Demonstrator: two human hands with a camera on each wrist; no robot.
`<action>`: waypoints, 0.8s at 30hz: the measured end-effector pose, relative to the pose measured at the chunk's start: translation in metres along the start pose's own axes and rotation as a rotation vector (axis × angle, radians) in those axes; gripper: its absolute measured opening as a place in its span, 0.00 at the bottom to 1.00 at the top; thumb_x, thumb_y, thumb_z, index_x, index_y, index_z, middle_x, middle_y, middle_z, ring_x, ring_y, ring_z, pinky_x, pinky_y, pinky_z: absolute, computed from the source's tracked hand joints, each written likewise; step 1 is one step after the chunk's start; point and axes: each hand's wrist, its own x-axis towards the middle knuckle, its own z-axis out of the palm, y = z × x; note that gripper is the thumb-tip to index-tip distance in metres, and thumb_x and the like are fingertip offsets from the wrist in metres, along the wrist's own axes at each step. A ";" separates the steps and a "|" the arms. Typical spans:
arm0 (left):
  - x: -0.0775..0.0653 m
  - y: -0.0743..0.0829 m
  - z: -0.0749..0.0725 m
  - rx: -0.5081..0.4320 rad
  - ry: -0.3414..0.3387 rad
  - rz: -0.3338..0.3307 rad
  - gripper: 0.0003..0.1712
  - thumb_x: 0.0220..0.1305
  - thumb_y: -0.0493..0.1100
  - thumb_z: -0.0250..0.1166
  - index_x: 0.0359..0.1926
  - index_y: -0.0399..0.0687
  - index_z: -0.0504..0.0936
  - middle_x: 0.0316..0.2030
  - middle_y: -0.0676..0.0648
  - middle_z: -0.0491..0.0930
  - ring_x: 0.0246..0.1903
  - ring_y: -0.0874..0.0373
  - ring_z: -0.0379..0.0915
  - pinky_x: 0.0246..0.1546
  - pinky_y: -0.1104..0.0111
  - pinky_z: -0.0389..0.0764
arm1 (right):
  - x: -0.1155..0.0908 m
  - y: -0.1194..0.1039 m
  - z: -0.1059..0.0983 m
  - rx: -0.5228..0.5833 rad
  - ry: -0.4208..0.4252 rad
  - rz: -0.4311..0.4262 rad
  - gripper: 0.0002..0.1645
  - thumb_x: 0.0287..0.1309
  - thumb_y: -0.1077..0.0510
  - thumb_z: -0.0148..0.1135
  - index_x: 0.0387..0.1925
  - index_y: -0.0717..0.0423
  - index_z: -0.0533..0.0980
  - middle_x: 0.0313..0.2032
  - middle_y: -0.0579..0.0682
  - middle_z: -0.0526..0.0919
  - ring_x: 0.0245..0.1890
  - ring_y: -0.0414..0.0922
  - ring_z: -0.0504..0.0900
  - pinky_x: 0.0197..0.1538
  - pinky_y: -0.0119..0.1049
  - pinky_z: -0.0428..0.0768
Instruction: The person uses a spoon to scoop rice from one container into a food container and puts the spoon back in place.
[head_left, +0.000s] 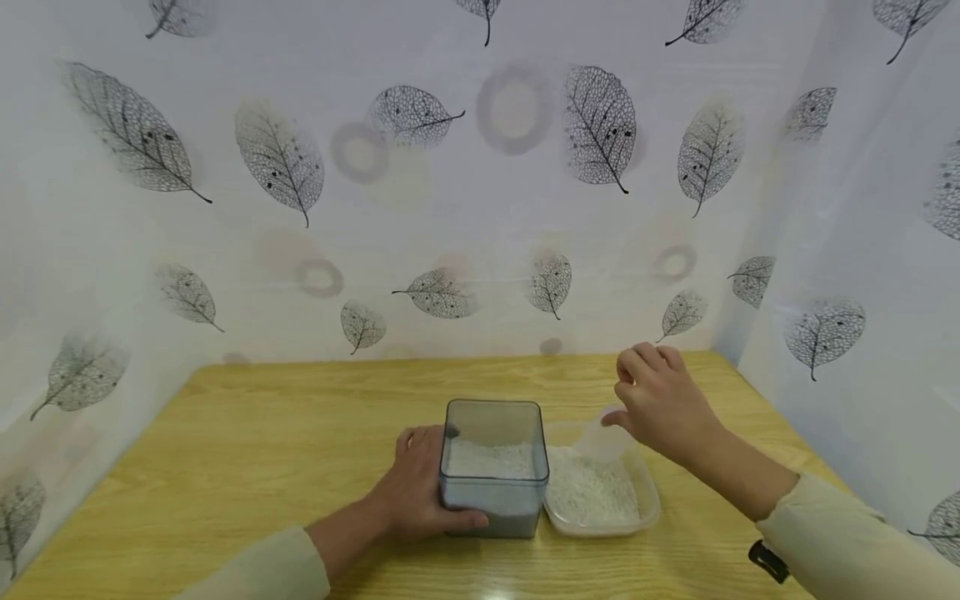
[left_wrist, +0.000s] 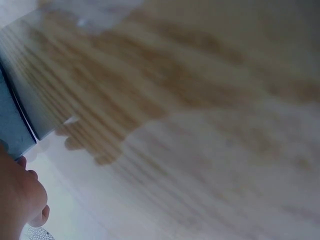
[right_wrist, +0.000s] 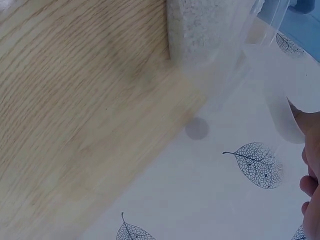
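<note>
In the head view a grey see-through square container (head_left: 495, 504) stands open-topped on the table, with white rice (head_left: 491, 460) inside. My left hand (head_left: 416, 492) grips its left side, thumb across the front; the left wrist view shows part of this hand (left_wrist: 25, 195) against the container's blue-grey wall (left_wrist: 17, 120). To the right sits a clear plastic tub (head_left: 648, 500) holding more rice (head_left: 592, 496). Above it my right hand (head_left: 663, 404) pinches a translucent white scoop (head_left: 600, 437), its lower end at the rice. The scoop (right_wrist: 280, 110) also shows in the right wrist view.
Both containers stand side by side near the front of the wood-grain table (head_left: 300, 433). A white cloth with leaf prints (head_left: 480, 192) hangs behind and at both sides. A small black object (head_left: 768, 561) shows at my right sleeve.
</note>
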 end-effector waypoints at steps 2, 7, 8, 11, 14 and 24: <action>0.000 0.000 0.000 0.002 0.000 0.001 0.63 0.42 0.84 0.64 0.66 0.44 0.63 0.56 0.49 0.72 0.57 0.52 0.65 0.63 0.48 0.56 | 0.001 0.002 -0.001 0.008 0.026 -0.015 0.33 0.16 0.44 0.88 0.12 0.52 0.69 0.30 0.50 0.70 0.36 0.53 0.68 0.42 0.48 0.66; 0.000 0.000 0.000 0.005 0.000 -0.001 0.63 0.42 0.85 0.63 0.66 0.45 0.62 0.55 0.49 0.72 0.57 0.52 0.65 0.63 0.47 0.56 | 0.005 0.007 -0.006 0.046 0.054 -0.044 0.31 0.19 0.50 0.89 0.15 0.53 0.70 0.30 0.51 0.72 0.35 0.52 0.69 0.39 0.46 0.65; 0.000 0.000 0.001 0.008 -0.001 -0.001 0.63 0.42 0.85 0.63 0.66 0.45 0.63 0.55 0.49 0.72 0.57 0.52 0.65 0.63 0.48 0.56 | 0.006 0.008 -0.007 0.055 0.055 -0.046 0.30 0.20 0.51 0.88 0.15 0.53 0.70 0.29 0.51 0.72 0.34 0.52 0.69 0.38 0.45 0.65; 0.000 -0.001 0.001 0.004 -0.006 -0.002 0.63 0.42 0.85 0.63 0.66 0.45 0.63 0.55 0.49 0.72 0.57 0.52 0.64 0.63 0.47 0.56 | 0.010 0.009 -0.011 0.077 0.052 -0.045 0.28 0.24 0.53 0.88 0.14 0.53 0.71 0.29 0.51 0.72 0.34 0.52 0.69 0.36 0.44 0.64; 0.000 0.000 0.001 -0.003 -0.019 -0.003 0.63 0.42 0.84 0.63 0.66 0.45 0.63 0.56 0.49 0.71 0.57 0.52 0.64 0.63 0.47 0.55 | 0.013 0.011 -0.015 0.090 0.058 -0.030 0.28 0.24 0.54 0.88 0.12 0.52 0.71 0.28 0.51 0.72 0.34 0.52 0.69 0.35 0.44 0.63; 0.000 0.000 0.001 -0.009 -0.029 -0.016 0.64 0.42 0.84 0.64 0.67 0.44 0.63 0.57 0.48 0.71 0.58 0.51 0.64 0.63 0.46 0.55 | 0.039 0.015 -0.027 0.157 0.221 0.020 0.35 0.73 0.41 0.49 0.10 0.51 0.66 0.25 0.54 0.73 0.30 0.56 0.71 0.34 0.51 0.69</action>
